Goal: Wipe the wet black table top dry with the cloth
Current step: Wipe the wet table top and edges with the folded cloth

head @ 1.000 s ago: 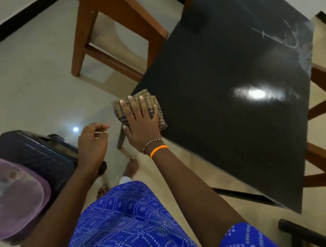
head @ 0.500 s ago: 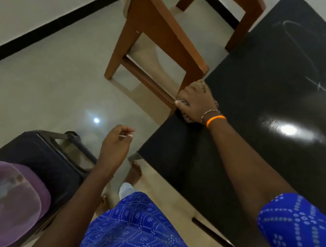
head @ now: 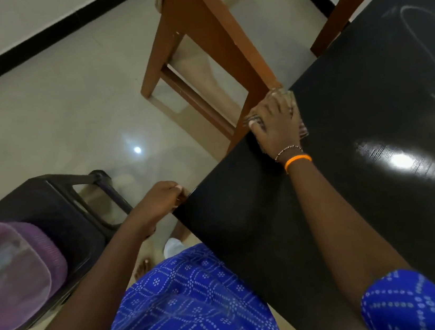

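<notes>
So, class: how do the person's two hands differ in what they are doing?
The right hand lies spread on the cloth, on the black table top; the left hand is curled at the table's near corner, without cloth. The right wrist wears bands; the left shows none. Both are bare.

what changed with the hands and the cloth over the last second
The right hand slid the cloth from the near corner of the table along its left edge, toward the chair. The left hand, which hung in the air beside the table, now sits at that near corner, its fingers curled. The right hand presses on the cloth throughout, and the white streaks at the far end remain.
</notes>
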A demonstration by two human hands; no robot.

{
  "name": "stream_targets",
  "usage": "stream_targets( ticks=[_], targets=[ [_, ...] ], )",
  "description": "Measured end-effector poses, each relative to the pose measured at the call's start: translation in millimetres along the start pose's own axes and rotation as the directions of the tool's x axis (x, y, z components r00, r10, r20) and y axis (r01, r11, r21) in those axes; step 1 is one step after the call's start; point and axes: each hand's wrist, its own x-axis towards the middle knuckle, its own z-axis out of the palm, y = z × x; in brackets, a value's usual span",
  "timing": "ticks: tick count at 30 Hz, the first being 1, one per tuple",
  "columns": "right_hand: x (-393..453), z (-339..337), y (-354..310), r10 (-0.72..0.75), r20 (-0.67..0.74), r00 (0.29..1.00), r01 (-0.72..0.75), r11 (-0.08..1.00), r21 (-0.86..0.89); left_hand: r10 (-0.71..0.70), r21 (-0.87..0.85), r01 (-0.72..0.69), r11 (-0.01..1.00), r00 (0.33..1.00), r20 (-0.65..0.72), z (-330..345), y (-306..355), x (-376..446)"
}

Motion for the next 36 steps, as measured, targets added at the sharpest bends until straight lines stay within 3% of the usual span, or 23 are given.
stream_targets(
  ticks=[10,13,17,22,28,32,36],
  targets=[
    [-143.3,24.6,-165.0,-0.098,0.054,0.994,0.096,0.995,0.041,0.08,-0.181,-0.094,0.979,0.993,-0.083,10.2,-36.4,-53.1],
    [-142.9,23.3,-171.4,-0.053,0.075,0.996,0.048,0.997,0.062,0.056,-0.095,-0.057,0.994,0.998,-0.02,17.9,-47.0,-69.8],
    [-123.8,22.0,-160.6,0.069,0.074,0.995,-0.074,0.996,0.056,0.138,0.08,-0.137,0.987,0.99,-0.003,26.6,-51.9,-77.3],
    [-99.1,11.5,-128.3,0.286,0.018,0.958,-0.286,0.953,0.102,0.078,0.08,-0.08,0.994,0.997,0.017,31.5,-52.7,-73.6],
    [-134.1,6.5,-49.0,0.583,-0.022,0.812,-0.578,0.809,0.11,0.002,0.324,-0.085,0.942,0.968,0.249,39.0,-42.8,-71.1],
    [-194.8,5.5,11.5,0.709,-0.032,0.704,-0.705,0.704,0.084,0.01,0.317,-0.119,0.941,0.946,0.325,52.4,-35.5,-77.4],
    [-268.8,1.6,57.2,0.862,-0.053,0.504,-0.855,0.507,0.109,-0.002,0.203,-0.067,0.977,0.946,0.324,51.0,-45.9,-73.6]
  ],
)
